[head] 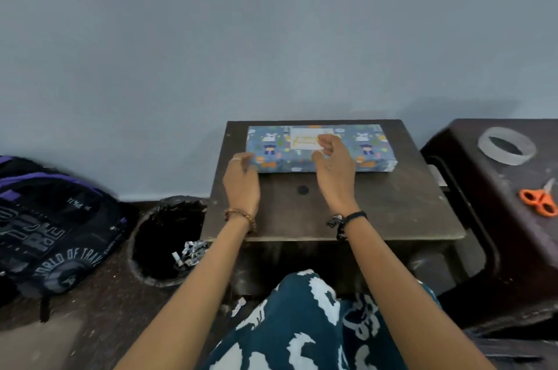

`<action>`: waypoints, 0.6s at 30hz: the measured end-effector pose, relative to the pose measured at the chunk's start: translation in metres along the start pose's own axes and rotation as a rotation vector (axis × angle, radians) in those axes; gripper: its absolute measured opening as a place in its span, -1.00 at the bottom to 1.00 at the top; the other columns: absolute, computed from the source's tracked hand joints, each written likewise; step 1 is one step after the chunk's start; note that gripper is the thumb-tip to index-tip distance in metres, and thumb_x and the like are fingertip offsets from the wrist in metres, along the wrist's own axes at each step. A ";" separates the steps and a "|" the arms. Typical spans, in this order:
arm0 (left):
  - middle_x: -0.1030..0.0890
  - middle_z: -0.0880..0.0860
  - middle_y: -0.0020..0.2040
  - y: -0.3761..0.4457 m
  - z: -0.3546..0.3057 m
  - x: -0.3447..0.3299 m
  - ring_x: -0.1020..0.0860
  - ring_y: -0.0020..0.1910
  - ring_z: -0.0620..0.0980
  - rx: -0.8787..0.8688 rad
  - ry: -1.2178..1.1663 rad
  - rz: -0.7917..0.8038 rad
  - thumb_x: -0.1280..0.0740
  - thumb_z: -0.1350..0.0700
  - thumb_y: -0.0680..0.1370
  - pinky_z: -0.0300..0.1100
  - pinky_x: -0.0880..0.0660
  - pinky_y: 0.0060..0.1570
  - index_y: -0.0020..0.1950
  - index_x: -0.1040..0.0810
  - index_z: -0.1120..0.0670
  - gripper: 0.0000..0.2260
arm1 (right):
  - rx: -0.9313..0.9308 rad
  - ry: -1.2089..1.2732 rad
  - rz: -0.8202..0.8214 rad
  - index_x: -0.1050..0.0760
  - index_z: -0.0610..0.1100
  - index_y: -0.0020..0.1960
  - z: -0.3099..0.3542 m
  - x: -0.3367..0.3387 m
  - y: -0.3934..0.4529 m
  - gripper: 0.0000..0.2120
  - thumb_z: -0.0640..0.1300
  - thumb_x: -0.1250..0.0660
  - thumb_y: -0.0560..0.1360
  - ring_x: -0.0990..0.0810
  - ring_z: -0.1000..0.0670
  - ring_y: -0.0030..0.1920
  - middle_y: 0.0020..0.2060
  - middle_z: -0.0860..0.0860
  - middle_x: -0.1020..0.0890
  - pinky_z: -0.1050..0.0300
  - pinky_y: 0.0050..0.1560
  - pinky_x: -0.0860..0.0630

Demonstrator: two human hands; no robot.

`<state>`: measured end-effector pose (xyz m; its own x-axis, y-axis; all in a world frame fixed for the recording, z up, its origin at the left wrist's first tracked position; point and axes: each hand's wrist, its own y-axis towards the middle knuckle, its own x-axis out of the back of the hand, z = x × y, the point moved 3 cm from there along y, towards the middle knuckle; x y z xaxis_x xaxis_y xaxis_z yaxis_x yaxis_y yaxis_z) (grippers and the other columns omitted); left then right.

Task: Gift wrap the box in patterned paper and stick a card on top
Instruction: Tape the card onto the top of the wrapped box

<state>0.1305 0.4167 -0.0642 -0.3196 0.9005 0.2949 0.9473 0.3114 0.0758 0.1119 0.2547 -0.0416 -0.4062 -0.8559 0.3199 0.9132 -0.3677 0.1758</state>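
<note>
The box (359, 147), wrapped in blue patterned paper, lies along the far edge of a dark stool top (377, 203). A white card with gold writing (302, 138) lies flat on top of the box, near its middle. My right hand (333, 165) hovers over the card's right end, fingers curled and apart, thumb near the card's lower corner. My left hand (241, 179) rests at the box's front left corner, fingers bent against the paper. Neither hand holds anything loose.
A roll of clear tape (506, 144) and orange scissors (540, 202) lie on a second dark stool at the right. A black bin (163, 242) with paper scraps stands left of the stool. A black and purple backpack (51, 227) lies far left. A grey wall is behind.
</note>
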 end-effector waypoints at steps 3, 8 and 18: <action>-0.42 0.12 0.35 0.020 0.008 0.002 -0.38 0.34 0.05 0.065 0.038 -0.023 -0.20 0.22 0.58 -0.19 -0.27 0.30 0.37 -0.38 0.20 -0.65 | -0.067 -0.058 -0.149 -0.33 -0.19 0.38 -0.027 0.044 0.022 -0.61 -0.20 -0.22 0.56 -0.37 -0.02 0.33 0.36 -0.06 -0.40 0.26 0.21 -0.30; -0.33 0.08 0.43 0.039 0.010 -0.023 -0.33 0.37 0.06 0.203 -0.040 0.058 -0.26 0.02 0.57 -0.16 -0.29 0.32 0.47 -0.22 0.14 -0.49 | -0.222 -0.047 -0.213 -0.14 -0.20 0.49 -0.069 0.080 0.061 -0.38 -0.07 -0.30 0.53 -0.18 -0.06 0.46 0.47 -0.08 -0.19 0.07 0.40 -0.22; -0.51 0.03 0.04 0.029 0.014 -0.029 -0.47 -0.06 -0.09 0.158 -0.004 -0.011 -0.36 0.08 0.51 -0.52 -0.38 -0.43 0.24 -0.47 0.16 -0.66 | -0.185 -0.132 -0.210 -0.44 -0.07 0.18 -0.086 0.077 0.058 -0.60 0.08 -0.39 0.43 -0.53 0.01 0.05 0.04 0.03 -0.58 0.16 -0.06 -0.36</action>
<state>0.1673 0.4039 -0.0841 -0.3307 0.8977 0.2911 0.9281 0.3652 -0.0719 0.1360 0.1362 -0.0869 -0.5766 -0.7040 0.4147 0.7943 -0.6019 0.0826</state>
